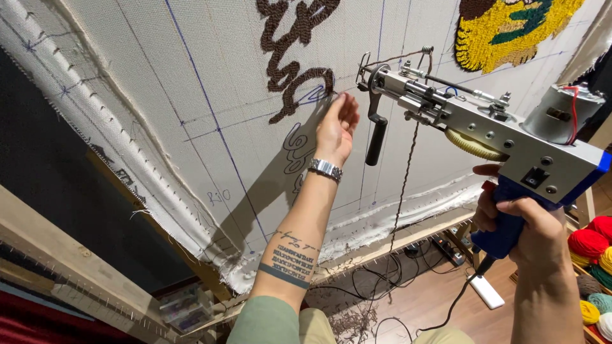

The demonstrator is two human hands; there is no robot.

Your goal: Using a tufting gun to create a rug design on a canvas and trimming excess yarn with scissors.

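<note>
One stretched backing cloth (191,95): pale woven fabric, pinned along a wooden frame (57,255), ruled in blue grid lines, edges frayed. Mostly bare; by the look of it, well short of finished.
Tufted so far: yellow-and-green pile patch (510,32) at upper right, thick and shaggy; brown looped lettering (290,44) at upper centre, part filled. Below it, pen-drawn outlines (299,150) not yet covered with yarn.
Tufting gun (484,127): silver metal body, cylindrical motor at rear, blue plastic grip, black front handle hanging down, needle end just off the cloth beside the brown lettering. Brown yarn strand (401,191) threaded through the top, trailing to the floor.
Right hand (529,229): closed around the blue grip, gun held up and away from the body.
Left hand (336,124): open, empty, fingertips touching the cloth at the end of the brown lettering; metal wristwatch (326,169) on the wrist.
Yarn balls (590,245): red, yellow, green, stacked at right edge.
Yarn clippings (347,318): brown, scattered on wooden floor.
</note>
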